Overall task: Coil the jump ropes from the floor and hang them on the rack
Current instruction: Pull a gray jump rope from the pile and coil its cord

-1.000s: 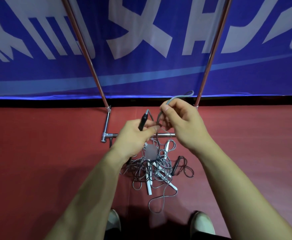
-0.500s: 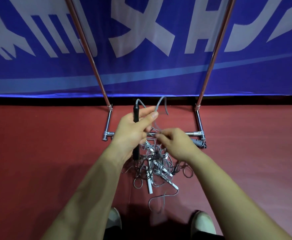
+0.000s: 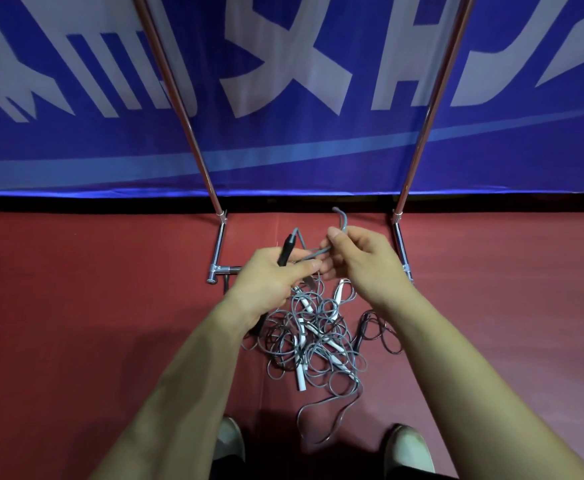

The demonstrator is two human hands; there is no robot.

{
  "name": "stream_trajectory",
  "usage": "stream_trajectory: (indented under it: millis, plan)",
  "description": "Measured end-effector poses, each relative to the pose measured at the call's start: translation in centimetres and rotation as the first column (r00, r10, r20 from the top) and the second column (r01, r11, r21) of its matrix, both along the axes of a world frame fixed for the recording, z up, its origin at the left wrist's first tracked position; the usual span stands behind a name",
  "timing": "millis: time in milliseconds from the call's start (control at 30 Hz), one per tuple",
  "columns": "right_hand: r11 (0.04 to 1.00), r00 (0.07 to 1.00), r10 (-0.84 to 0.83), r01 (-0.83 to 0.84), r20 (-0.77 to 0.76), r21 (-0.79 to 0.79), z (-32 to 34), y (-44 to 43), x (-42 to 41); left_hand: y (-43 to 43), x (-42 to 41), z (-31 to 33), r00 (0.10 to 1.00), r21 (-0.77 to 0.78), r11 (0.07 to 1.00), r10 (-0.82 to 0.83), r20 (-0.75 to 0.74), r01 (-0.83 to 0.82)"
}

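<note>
Two shoes (image 3: 229,441), cut off at the bottom edge, stand on the red floor (image 3: 93,323). Just ahead lies a tangled pile of jump ropes (image 3: 318,337), and single ropes are hard to separate. Above it, the left hand (image 3: 269,282) has its fingers curled round a black handle (image 3: 285,252). The right hand (image 3: 363,261) pinches the grey cord (image 3: 340,220). Behind them, the poles of the rack (image 3: 219,244) run out of view at the top.

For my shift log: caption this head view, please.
Left hand grips a black handle while right hand pinches the grey cord above tangled jump ropes before the rack.

Jump ropes (image 3: 318,341) heaped on floor (image 3: 75,306), frame centre, just before rack (image 3: 218,244) base. Banner (image 3: 283,157) behind rack. Shoes (image 3: 229,441) at lower edge, below heap.
</note>
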State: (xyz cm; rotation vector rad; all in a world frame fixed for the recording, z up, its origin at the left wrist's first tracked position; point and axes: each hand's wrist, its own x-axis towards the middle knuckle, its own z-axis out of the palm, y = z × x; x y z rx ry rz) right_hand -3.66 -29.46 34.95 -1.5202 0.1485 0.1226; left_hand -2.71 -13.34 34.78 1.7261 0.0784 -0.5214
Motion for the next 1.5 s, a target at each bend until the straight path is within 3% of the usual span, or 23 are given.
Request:
stream_trajectory:
  millis: [100,200,300,367,433,567,700,800,900,967,1100,1367,1500]
  plan:
    - [0.992,0.996,-0.088,0.087,0.011,0.086,0.7,-0.3,0.2,0.2,0.1,0.1,1.0,0.013,1.0,0.026,0.004,-0.026]
    - [0.985,0.996,-0.084,0.085,-0.011,0.147,1.0,-0.5,0.3,0.0,0.0,0.7,0.999,-0.086,0.996,0.025,0.023,-0.023]
    - [0.977,0.969,0.198,-0.183,-0.149,0.109,0.7,-0.7,-0.2,-0.4,0.0,1.8,0.994,-0.293,0.95,0.111,-0.008,-0.108]
    - [0.904,0.879,0.422,-0.426,-0.221,0.032,0.5,-0.6,-0.9,-0.4,0.3,2.4,0.979,-0.409,0.89,0.197,-0.049,-0.2]
    - [0.83,0.807,0.545,-0.557,-0.228,0.013,0.4,0.0,-1.5,-0.4,0.5,2.7,0.965,-0.474,0.843,0.254,-0.071,-0.257]
    - [0.882,0.865,0.472,-0.467,-0.172,0.07,1.1,1.4,-1.5,-0.1,0.7,2.9,0.957,-0.545,0.79,0.274,-0.098,-0.282]
    - [0.887,0.884,0.451,-0.459,-0.128,-0.046,1.6,2.1,-1.6,-0.3,0.5,2.8,0.966,-0.291,0.928,0.256,0.045,-0.232]
    - [0.867,0.854,0.494,-0.469,-0.162,0.168,1.5,2.4,-1.8,-0.4,0.2,3.0,0.961,-0.3,0.929,0.258,0.101,-0.217]
    - [0.774,0.773,0.597,-0.485,-0.213,0.408,2.1,1.8,-1.8,-0.1,0.0,3.3,0.965,-0.303,0.938,0.221,0.142,-0.17]
    - [0.748,0.76,0.623,-0.51,-0.185,0.425,2.2,1.9,-1.9,-0.1,-0.2,3.4,0.973,-0.28,0.95,0.181,0.144,-0.136]
    - [0.817,0.838,0.531,-0.466,-0.126,0.34,2.0,2.4,-1.9,-0.7,-0.5,3.5,0.986,-0.282,0.953,0.139,0.096,-0.107]
    - [0.66,0.714,0.685,-0.524,-0.145,0.539,3.0,1.2,-2.3,-0.6,-0.4,3.9,0.978,-0.421,0.891,0.204,0.038,-0.17]
    - [0.784,0.872,0.478,-0.371,-0.103,0.499,3.0,2.6,-2.0,-0.8,-0.7,4.3,0.998,-0.403,0.914,0.057,0.025,-0.042]
